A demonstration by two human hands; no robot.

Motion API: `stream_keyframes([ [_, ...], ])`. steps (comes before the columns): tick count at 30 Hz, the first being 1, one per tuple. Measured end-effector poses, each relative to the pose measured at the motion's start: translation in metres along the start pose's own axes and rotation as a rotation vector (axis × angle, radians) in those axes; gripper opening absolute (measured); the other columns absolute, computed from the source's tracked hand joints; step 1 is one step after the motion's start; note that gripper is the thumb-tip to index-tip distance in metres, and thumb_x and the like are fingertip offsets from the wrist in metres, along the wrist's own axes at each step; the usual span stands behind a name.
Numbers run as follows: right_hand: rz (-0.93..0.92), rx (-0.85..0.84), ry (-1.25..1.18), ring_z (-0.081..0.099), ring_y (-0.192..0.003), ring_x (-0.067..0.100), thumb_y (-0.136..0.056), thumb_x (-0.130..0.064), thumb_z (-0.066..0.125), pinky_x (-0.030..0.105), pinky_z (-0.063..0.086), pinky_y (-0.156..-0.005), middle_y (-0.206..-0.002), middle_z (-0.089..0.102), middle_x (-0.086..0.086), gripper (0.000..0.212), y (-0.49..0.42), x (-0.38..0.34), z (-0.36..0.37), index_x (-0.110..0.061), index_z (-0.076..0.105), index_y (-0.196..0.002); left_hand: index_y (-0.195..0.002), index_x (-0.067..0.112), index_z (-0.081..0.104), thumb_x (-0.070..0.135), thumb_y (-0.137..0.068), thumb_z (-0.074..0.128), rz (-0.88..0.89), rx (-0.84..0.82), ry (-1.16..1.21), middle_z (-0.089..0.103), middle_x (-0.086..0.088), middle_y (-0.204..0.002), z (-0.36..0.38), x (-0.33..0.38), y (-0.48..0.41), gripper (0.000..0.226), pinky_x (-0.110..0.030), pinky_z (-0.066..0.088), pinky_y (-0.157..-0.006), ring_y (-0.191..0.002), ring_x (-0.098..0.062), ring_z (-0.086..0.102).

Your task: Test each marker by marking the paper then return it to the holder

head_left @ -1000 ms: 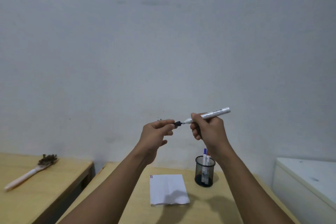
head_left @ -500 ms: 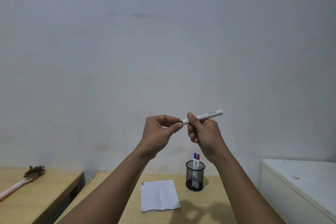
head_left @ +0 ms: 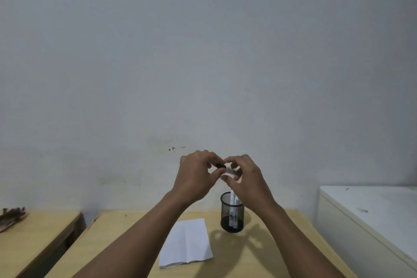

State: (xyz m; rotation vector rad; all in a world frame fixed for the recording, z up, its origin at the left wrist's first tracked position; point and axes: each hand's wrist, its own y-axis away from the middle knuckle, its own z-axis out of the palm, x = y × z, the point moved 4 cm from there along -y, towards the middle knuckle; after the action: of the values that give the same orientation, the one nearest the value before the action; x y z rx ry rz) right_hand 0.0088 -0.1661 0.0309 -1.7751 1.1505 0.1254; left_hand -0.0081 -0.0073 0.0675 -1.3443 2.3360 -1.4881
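Note:
Both hands are raised together above the wooden desk (head_left: 266,255). My left hand (head_left: 195,177) pinches the black cap (head_left: 220,166) of a white marker (head_left: 232,172). My right hand (head_left: 244,179) is closed around the marker's barrel, which is blurred and mostly hidden by the fingers. I cannot tell whether the cap is fully seated. Below the hands stands a black mesh holder (head_left: 232,214) with white markers inside. A folded white paper (head_left: 187,242) lies on the desk left of the holder.
A second wooden table (head_left: 33,237) stands at the left with a brush-like object (head_left: 11,215) on it. A white cabinet or appliance top (head_left: 372,216) is at the right. A plain wall fills the background.
The hands have come closer together and lower, above the holder. The marker barrel that stuck out to the right is now mostly hidden in my right hand. The view has tilted.

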Motion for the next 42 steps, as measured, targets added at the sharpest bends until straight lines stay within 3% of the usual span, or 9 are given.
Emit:
stream_keyframes([
  [5, 0.175, 0.094, -0.120, 0.064, -0.079, 0.005, -0.090, -0.020, 0.073, 0.018, 0.047, -0.065, -0.094, 0.068, -0.006, 0.014, -0.017, 0.050, -0.005, -0.020, 0.067, -0.103, -0.123, 0.038, 0.060, 0.054, -0.079, 0.073, -0.045, -0.055, 0.004, 0.067, 0.023, -0.091, 0.042, -0.020, -0.008, 0.049, -0.040, 0.051, -0.087, -0.083, 0.000, 0.061],
  [11, 0.256, 0.026, -0.126, 0.068, -0.078, 0.007, -0.094, -0.009, 0.065, 0.012, 0.047, -0.060, -0.102, 0.063, -0.004, 0.064, -0.031, 0.106, 0.005, -0.036, 0.035, -0.144, -0.140, 0.033, 0.044, 0.067, -0.073, 0.069, -0.243, -0.427, -0.253, 0.061, 0.013, -0.127, 0.115, -0.076, 0.002, 0.079, -0.041, 0.041, -0.098, -0.117, -0.012, 0.055],
  [15, 0.275, -0.014, -0.060, 0.066, -0.077, 0.003, -0.095, -0.008, 0.064, 0.008, 0.049, -0.057, -0.108, 0.060, -0.002, 0.053, -0.038, 0.134, 0.025, -0.027, 0.043, -0.140, -0.149, 0.033, 0.030, 0.074, -0.066, 0.069, -0.300, -0.619, -0.263, 0.041, 0.005, -0.153, 0.158, -0.097, 0.008, 0.100, -0.050, 0.029, -0.110, -0.138, -0.020, 0.036],
  [18, 0.293, -0.029, -0.040, 0.067, -0.075, 0.005, -0.095, -0.010, 0.065, 0.009, 0.048, -0.055, -0.108, 0.061, -0.002, 0.050, -0.043, 0.151, 0.041, -0.028, 0.045, -0.136, -0.151, 0.033, 0.026, 0.073, -0.066, 0.069, -0.306, -0.685, -0.239, 0.039, 0.005, -0.155, 0.180, -0.104, 0.009, 0.102, -0.055, 0.022, -0.112, -0.140, -0.023, 0.033],
  [21, 0.341, -0.070, -0.022, 0.069, -0.078, 0.013, -0.094, -0.012, 0.065, 0.021, 0.055, -0.062, -0.107, 0.062, -0.002, 0.049, -0.044, 0.168, 0.057, -0.031, 0.046, -0.136, -0.143, 0.038, 0.035, 0.072, -0.069, 0.067, -0.311, -0.642, -0.198, 0.054, 0.007, -0.140, 0.193, -0.110, 0.010, 0.088, -0.054, 0.026, -0.107, -0.131, -0.021, 0.045],
  [25, 0.392, -0.148, 0.035, 0.068, -0.086, 0.017, -0.094, -0.019, 0.063, 0.042, 0.061, -0.076, -0.099, 0.065, -0.006, 0.042, -0.039, 0.186, 0.075, -0.032, 0.053, -0.132, -0.138, 0.035, 0.044, 0.066, -0.073, 0.070, -0.328, -0.590, -0.180, 0.054, 0.005, -0.134, 0.199, -0.117, 0.012, 0.076, -0.051, 0.027, -0.107, -0.127, -0.021, 0.046],
  [30, 0.401, -0.201, 0.096, 0.063, -0.102, 0.015, -0.101, -0.023, 0.050, 0.040, 0.057, -0.089, -0.121, 0.064, -0.001, 0.037, -0.037, 0.194, 0.086, -0.028, 0.057, -0.137, -0.130, 0.037, 0.051, 0.068, -0.071, 0.069, -0.320, -0.634, -0.188, 0.053, 0.003, -0.128, 0.206, -0.123, 0.012, 0.068, -0.053, 0.028, -0.105, -0.122, -0.021, 0.045],
  [34, 0.398, -0.198, 0.081, 0.061, -0.109, 0.017, -0.103, -0.025, 0.045, 0.043, 0.055, -0.093, -0.120, 0.061, 0.000, 0.045, -0.037, 0.184, 0.080, -0.031, 0.046, -0.148, -0.144, 0.035, 0.038, 0.072, -0.073, 0.066, -0.310, -0.644, -0.215, 0.044, 0.002, -0.147, 0.197, -0.118, 0.010, 0.085, -0.055, 0.021, -0.111, -0.135, -0.022, 0.038],
  [42, 0.302, -0.204, 0.144, 0.058, -0.118, 0.018, -0.103, -0.034, 0.046, 0.042, 0.050, -0.098, -0.133, 0.056, -0.001, 0.041, -0.008, 0.111, 0.054, -0.028, 0.048, -0.143, -0.151, 0.031, 0.029, 0.076, -0.079, 0.052, -0.345, -0.495, -0.311, 0.033, 0.002, -0.157, 0.109, -0.110, 0.019, 0.087, -0.055, 0.020, -0.112, -0.142, -0.023, 0.031],
])
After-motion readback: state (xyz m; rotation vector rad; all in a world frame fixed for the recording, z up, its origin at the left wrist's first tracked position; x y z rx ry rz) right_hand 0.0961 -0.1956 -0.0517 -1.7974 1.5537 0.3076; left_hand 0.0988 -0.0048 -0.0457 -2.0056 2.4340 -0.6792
